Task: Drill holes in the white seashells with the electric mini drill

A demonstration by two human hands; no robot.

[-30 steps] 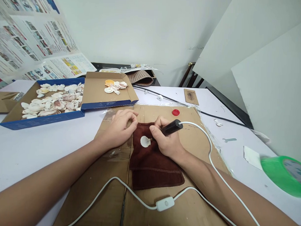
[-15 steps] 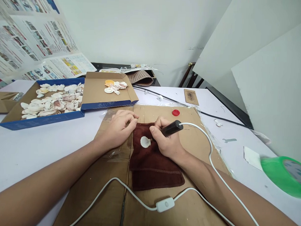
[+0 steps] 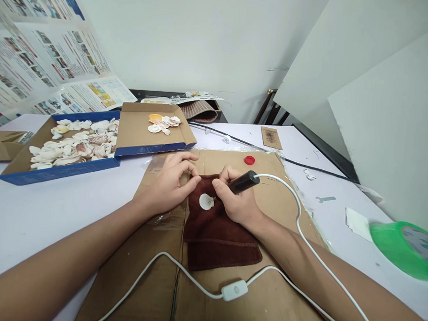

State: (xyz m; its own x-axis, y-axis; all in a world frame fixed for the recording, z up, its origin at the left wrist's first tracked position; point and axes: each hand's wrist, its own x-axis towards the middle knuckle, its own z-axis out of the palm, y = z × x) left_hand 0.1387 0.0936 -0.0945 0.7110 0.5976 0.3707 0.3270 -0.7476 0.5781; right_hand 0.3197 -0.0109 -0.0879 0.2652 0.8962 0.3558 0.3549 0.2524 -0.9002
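Note:
A small white scallop shell [image 3: 206,202] lies on a folded dark brown cloth [image 3: 224,254]. My right hand [image 3: 239,201] is closed like a pen grip around a black corded mini electric drill [image 3: 244,182]. Its thin tip meets the shell's narrow hinge end; whether it goes into the shell I cannot tell. To the left, my left hand [image 3: 174,182] rests open, fingers bent and apart, its thumb near the cloth's edge and clear of the shell. A white cord [image 3: 298,201] runs from the drill, and an inline switch [image 3: 234,290] lies in front of the cloth.
Beneath the cloth is a cardboard sheet [image 3: 140,270]. At the left stands a blue box [image 3: 64,172] of shells; several more shells [image 3: 164,123] sit on its lid [image 3: 134,134]. A red cap [image 3: 249,160], a wrench [image 3: 325,199] and green tape [image 3: 389,248] lie rightward.
My left hand's fingers have spread apart, with the thumb shifting slightly right towards the cloth. My right hand, the drill and the shell stay practically where they were.

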